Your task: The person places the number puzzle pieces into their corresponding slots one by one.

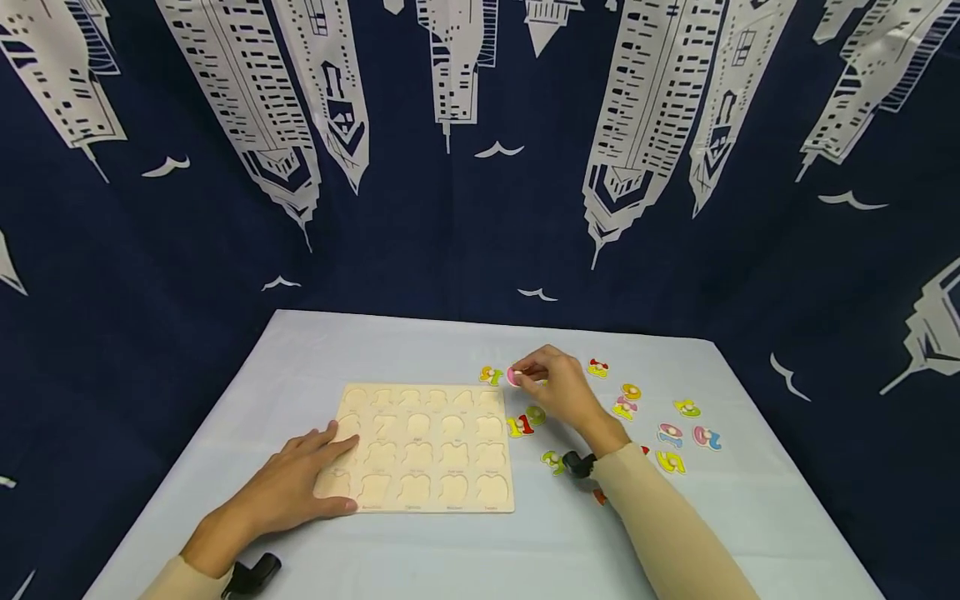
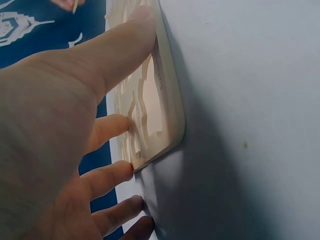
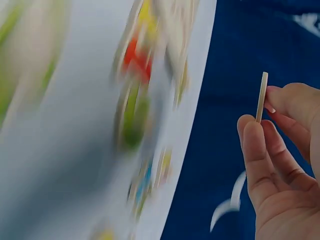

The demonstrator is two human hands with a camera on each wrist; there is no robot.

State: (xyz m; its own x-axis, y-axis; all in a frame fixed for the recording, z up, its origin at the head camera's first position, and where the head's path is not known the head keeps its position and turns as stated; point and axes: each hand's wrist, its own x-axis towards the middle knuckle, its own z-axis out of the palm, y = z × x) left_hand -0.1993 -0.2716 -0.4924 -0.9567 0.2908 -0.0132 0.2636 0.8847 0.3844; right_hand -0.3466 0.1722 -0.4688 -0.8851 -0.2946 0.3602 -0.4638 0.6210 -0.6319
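A pale wooden puzzle board [image 1: 435, 446] with rows of shaped recesses lies on the white table. My left hand [image 1: 292, 482] rests at its left side, fingers spread, some touching the surface. In the left wrist view, the thumb [image 2: 127, 42] lies over the board's edge. Beyond the board's far right corner, my right hand [image 1: 558, 387] pinches a small pink puzzle piece [image 1: 512, 377]. The right wrist view shows this piece [image 3: 262, 97] edge-on, thin and raised between thumb and fingertips; its printed face is hidden there.
Several colourful puzzle pieces lie scattered right of the board, including a red and yellow one [image 1: 520, 426], a yellow one [image 1: 671, 462] and a pink and blue one [image 1: 707, 437]. An orange and green piece [image 1: 491, 375] sits by the far edge. Behind the table hangs a dark blue cloth [image 1: 450, 225].
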